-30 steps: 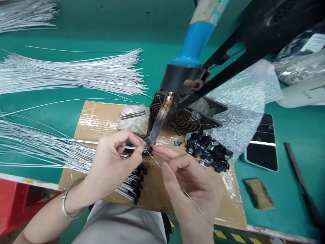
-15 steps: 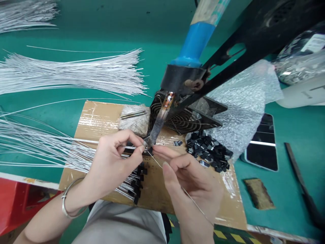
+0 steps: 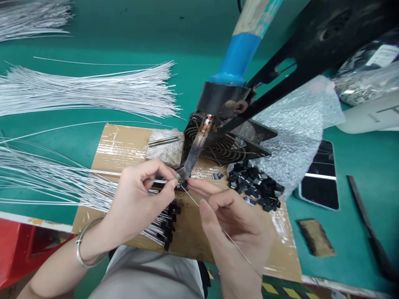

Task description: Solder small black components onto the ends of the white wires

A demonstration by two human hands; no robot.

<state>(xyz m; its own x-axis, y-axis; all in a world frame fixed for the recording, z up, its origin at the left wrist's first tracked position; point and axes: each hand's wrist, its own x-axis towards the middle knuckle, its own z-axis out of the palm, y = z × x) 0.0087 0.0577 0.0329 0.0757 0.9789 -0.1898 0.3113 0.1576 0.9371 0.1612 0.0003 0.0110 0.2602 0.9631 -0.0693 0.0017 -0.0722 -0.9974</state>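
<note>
My left hand (image 3: 141,197) pinches a thin white wire (image 3: 159,181) between thumb and forefinger, close to the tip of a soldering iron (image 3: 193,155). The iron has a blue handle and points down from a black stand. In my right hand (image 3: 238,224), a thin strand of solder wire (image 3: 190,197) runs across the palm and up past the thumb to the iron's tip. The fingertips of that hand reach just right of the tip. What lies exactly at the joint is small and partly hidden by the fingers. Finished-looking wires with black connectors (image 3: 168,228) lie below my left hand.
Cardboard (image 3: 115,143) lies under the work. A fan (image 3: 224,147) stands behind the iron, with a pile of black connectors (image 3: 255,182) to its right. Bundled white wires (image 3: 93,89) are at left. A phone (image 3: 319,178), a brown sponge (image 3: 316,237) and a dark tool (image 3: 363,211) lie at right.
</note>
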